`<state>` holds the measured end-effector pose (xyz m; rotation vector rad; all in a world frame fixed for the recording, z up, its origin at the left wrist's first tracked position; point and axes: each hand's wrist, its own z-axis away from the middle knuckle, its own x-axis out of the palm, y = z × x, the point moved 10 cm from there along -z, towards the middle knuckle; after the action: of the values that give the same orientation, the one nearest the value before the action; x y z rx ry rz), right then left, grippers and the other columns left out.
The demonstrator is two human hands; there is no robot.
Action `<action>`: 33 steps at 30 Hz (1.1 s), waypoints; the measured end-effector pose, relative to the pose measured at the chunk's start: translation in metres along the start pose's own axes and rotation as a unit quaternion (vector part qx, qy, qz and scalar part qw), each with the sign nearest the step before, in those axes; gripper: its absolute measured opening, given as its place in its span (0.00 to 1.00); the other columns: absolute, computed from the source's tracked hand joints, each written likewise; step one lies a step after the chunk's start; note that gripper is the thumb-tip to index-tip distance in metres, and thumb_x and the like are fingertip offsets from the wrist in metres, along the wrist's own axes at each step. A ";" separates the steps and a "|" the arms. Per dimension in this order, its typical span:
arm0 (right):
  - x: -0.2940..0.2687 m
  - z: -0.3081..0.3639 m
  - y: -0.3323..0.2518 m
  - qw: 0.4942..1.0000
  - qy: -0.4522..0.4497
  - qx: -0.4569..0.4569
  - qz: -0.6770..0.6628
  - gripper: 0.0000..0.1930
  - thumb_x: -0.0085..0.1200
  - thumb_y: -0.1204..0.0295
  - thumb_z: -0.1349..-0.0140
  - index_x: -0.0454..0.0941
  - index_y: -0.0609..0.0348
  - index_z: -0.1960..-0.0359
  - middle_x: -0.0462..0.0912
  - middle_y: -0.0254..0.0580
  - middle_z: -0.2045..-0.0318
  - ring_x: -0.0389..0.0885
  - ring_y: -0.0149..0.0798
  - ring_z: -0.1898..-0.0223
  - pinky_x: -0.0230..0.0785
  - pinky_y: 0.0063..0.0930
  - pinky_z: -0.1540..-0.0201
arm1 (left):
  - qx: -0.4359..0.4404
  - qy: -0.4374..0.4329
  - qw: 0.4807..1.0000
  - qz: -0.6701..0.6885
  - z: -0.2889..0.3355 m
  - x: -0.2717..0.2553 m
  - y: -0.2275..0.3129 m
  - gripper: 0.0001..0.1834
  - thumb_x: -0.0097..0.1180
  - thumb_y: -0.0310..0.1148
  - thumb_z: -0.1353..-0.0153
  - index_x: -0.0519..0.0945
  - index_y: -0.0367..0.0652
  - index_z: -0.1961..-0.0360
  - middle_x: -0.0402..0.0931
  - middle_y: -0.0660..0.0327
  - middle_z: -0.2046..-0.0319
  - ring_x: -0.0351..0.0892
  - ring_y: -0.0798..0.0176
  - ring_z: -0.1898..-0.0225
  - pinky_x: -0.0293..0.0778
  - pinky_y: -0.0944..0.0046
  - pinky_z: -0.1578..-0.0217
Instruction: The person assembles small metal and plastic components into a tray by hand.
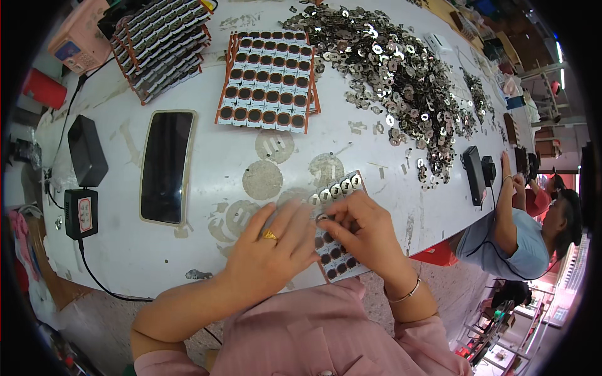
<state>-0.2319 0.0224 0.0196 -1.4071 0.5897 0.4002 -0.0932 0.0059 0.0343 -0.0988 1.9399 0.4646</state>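
In front of me a narrow panel (332, 260) lies slanted near the table's front edge, with rows of dark round discs. Its far rows carry shiny metal clips (344, 186) with slots. My right hand (367, 232) is over the panel, thumb and forefinger pinched on a small metal piece (322, 217), mostly hidden by the fingers. Along the panel's left side, my left hand (271, 254) has its fingers stretched out; their tips are blurred by motion. A yellow ring is on one of its fingers.
A big heap of loose metal pieces (401, 69) spreads at the far right. Stacked disc panels (266, 78) lie ahead, more (163, 44) at far left. A phone (167, 166) and black boxes (86, 150) lie left. At right, a person in blue (511, 244) sits by the table.
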 end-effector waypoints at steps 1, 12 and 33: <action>-0.003 0.002 0.001 1.000 0.020 -0.001 0.004 0.09 0.71 0.80 0.39 0.85 0.60 0.59 0.78 0.37 0.69 0.79 0.28 0.73 0.72 0.24 0.70 | 0.000 0.001 1.000 -0.009 0.000 0.001 0.001 0.26 0.72 0.49 0.44 0.86 0.42 0.50 0.80 0.54 0.40 0.77 0.51 0.34 0.71 0.45 0.35; -0.039 -0.027 0.005 0.995 0.035 -0.026 0.089 0.09 0.66 0.77 0.36 0.85 0.58 0.54 0.82 0.42 0.66 0.82 0.42 0.69 0.76 0.35 0.65 | -0.009 -0.017 1.000 0.009 -0.002 0.005 -0.003 0.30 0.72 0.54 0.44 0.85 0.49 0.45 0.79 0.53 0.41 0.75 0.48 0.34 0.66 0.39 0.32; -0.011 -0.016 0.035 0.867 -0.108 0.142 -0.466 0.11 0.55 0.83 0.34 0.87 0.65 0.54 0.90 0.39 0.62 0.86 0.29 0.64 0.79 0.26 0.59 | -0.046 0.054 0.987 0.146 -0.008 -0.005 -0.018 0.25 0.73 0.48 0.43 0.84 0.48 0.48 0.81 0.62 0.47 0.78 0.55 0.39 0.60 0.42 0.31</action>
<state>-0.2638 0.0120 -0.0022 -1.1792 -0.2458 -0.3031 -0.0928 -0.0144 0.0362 0.1043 2.0478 0.7559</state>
